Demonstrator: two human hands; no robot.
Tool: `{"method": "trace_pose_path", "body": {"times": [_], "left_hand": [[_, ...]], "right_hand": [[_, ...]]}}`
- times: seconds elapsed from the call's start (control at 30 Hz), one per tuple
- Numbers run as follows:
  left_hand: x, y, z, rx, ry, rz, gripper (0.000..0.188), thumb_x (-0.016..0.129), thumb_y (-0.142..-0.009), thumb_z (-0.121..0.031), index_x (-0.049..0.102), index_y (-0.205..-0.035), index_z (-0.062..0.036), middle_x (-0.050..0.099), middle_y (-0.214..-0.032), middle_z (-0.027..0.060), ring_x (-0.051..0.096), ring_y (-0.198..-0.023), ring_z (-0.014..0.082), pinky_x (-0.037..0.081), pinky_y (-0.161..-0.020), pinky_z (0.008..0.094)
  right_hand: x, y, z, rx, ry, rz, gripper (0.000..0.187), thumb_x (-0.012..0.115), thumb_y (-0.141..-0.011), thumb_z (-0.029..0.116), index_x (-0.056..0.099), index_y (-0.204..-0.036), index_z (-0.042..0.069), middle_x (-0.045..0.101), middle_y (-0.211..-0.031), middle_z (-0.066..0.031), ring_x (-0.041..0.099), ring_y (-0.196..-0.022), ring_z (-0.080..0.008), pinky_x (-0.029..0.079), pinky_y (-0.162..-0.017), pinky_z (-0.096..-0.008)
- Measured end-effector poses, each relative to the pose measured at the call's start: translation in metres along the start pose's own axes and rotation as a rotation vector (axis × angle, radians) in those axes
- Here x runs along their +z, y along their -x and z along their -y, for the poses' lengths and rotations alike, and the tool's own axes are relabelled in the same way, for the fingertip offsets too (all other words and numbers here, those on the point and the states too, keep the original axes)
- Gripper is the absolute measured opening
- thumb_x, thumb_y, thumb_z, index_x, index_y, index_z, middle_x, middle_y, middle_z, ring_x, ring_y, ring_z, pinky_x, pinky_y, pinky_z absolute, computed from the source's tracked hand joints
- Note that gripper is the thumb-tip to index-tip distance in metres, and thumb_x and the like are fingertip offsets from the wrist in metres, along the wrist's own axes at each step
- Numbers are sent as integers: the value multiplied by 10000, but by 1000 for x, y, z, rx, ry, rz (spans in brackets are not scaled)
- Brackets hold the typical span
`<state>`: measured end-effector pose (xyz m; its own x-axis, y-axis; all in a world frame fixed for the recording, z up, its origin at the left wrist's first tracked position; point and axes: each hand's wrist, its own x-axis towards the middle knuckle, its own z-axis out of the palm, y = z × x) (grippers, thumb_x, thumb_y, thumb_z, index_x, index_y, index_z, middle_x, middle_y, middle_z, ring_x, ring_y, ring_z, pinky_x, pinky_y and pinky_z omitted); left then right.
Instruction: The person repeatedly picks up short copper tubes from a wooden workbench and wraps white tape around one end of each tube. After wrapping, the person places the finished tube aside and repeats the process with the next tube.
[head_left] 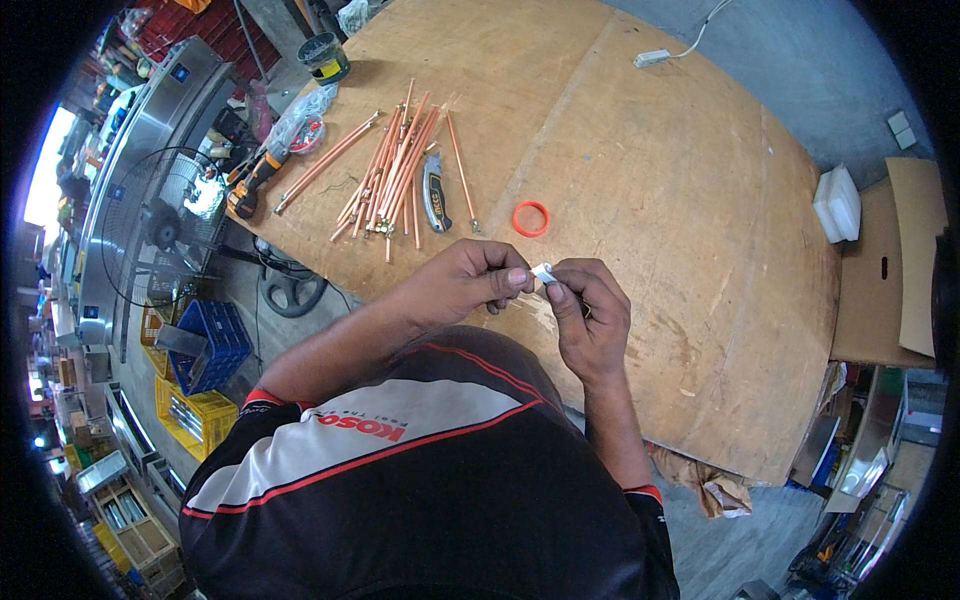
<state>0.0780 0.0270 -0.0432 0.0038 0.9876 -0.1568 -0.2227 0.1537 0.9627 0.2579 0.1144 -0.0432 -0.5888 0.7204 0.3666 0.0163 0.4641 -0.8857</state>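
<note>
Over the near part of the wooden table (690, 250), my two hands meet at a small white strip, possibly tape (543, 272). My left hand (475, 280) is closed, thumb and forefinger pinched at the strip's left end. On its other side my right hand (593, 310) pinches it between thumb and curled fingers. Just beyond them lies an orange ring (531, 218). Farther left is a loose pile of thin copper tubes (395, 175) with metal end fittings. One single copper tube (462, 170) lies apart, and a grey-and-black utility knife (435, 195) sits between it and the pile.
An orange-and-black power tool (255, 185) and a plastic bag (305, 115) lie at the table's left edge, near a dark tub (324, 58). A fan (165, 225) and crates (205, 345) stand left. Cardboard (880, 270) and white foam blocks (838, 204) are right.
</note>
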Motion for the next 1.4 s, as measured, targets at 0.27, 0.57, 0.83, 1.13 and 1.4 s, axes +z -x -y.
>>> {"method": "trace_pose_path", "body": {"times": [0.27, 0.57, 0.83, 1.13, 1.4], "left_hand": [[9, 8, -23, -112, -26, -90, 288, 574, -994, -326, 601, -993, -39, 556, -713, 2, 486, -545, 66, 401, -502, 225], [4, 6, -15, -12, 52, 29, 244, 658, -949, -251, 602, -1021, -25, 575, -782, 3, 553, -617, 69, 443, -547, 220], [9, 5, -14, -85, -50, -74, 254, 565, -1004, -265, 605, -1069, -22, 565, -761, -1, 491, -621, 58, 409, -553, 221], [8, 8, -19, -88, 20, 29, 240, 671, -940, -207, 555, -1070, -41, 567, -798, 2, 509, -634, 53, 425, -567, 217], [7, 2, -3, -46, -72, -92, 240, 635, -964, -251, 615, -1052, -28, 588, -821, -3, 530, -700, 59, 453, -622, 226]], "right_hand": [[1, -1, -5, 51, -93, -22, 94, 679, -874, 78, 690, -912, -7, 664, -908, -135, 658, -824, -229, 510, -718, -307], [0, -4, -2, 9, -64, -25, 93, 683, -871, 78, 695, -910, -5, 669, -909, -129, 661, -817, -220, 512, -710, -305], [2, -3, -5, 23, -49, -20, 93, 678, -871, 74, 695, -915, -7, 667, -904, -134, 661, -809, -227, 512, -700, -304], [2, -3, -5, 5, -24, -7, 101, 683, -882, 79, 683, -921, -14, 666, -917, -122, 647, -809, -193, 507, -701, -284], [2, -3, -7, -43, 70, -6, 106, 691, -882, 79, 681, -925, -16, 668, -922, -120, 643, -796, -180, 505, -693, -273]]}}
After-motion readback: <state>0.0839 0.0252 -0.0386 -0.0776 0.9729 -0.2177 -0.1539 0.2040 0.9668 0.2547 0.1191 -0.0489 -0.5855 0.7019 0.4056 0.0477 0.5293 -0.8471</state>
